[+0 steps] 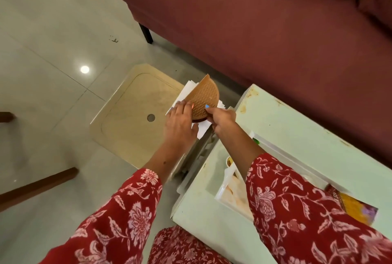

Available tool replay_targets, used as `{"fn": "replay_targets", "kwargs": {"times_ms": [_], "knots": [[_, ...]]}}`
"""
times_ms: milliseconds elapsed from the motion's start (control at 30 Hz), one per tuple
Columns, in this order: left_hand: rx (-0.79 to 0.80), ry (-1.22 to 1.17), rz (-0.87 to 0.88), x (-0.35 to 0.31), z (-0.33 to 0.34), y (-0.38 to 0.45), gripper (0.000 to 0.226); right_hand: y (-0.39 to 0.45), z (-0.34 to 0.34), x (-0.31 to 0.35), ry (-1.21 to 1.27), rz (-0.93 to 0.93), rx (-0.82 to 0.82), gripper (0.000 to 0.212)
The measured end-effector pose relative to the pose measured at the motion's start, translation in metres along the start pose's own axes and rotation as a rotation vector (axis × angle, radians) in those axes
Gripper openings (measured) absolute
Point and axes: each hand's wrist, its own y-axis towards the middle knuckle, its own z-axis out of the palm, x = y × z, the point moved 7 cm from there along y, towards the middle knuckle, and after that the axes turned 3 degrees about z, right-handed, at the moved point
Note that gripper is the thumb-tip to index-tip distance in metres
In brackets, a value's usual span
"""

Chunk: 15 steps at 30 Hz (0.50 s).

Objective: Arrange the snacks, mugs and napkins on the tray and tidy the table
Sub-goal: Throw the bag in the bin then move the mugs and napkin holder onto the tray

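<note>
A half-round brown woven napkin holder (pixel 204 95) with white napkins (pixel 187 90) in it is held in the air off the table's far-left corner. My left hand (pixel 180 124) grips its near-left side, fingers lying against the napkins. My right hand (pixel 220 118) pinches its near-right edge. On the pale green table (pixel 297 136) a white tray (pixel 221 192) sits under my right forearm, its contents mostly hidden. An orange and purple snack packet (pixel 358 207) lies at the right, by my sleeve.
A beige square stool top (pixel 131 115) with a centre hole stands on the tiled floor under the holder. A maroon sofa (pixel 265 30) runs along the far side of the table. Dark wooden furniture legs (pixel 38 187) are at the left.
</note>
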Motion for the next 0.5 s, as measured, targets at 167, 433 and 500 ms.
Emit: {"fn": "replay_targets", "kwargs": {"times_ms": [167, 433, 500], "knots": [[-0.052, 0.114, 0.027, -0.014, -0.014, 0.003, 0.062, -0.031, -0.001, 0.021, -0.040, -0.171, 0.030, 0.011], [0.052, 0.049, -0.027, -0.073, -0.020, -0.041, 0.053, -0.096, -0.069, 0.019, -0.163, -0.493, -0.093, 0.023], [0.074, 0.004, -0.023, -0.090, -0.008, -0.059, 0.054, -0.106, -0.101, 0.007, -0.126, -0.495, -0.204, 0.030]]}}
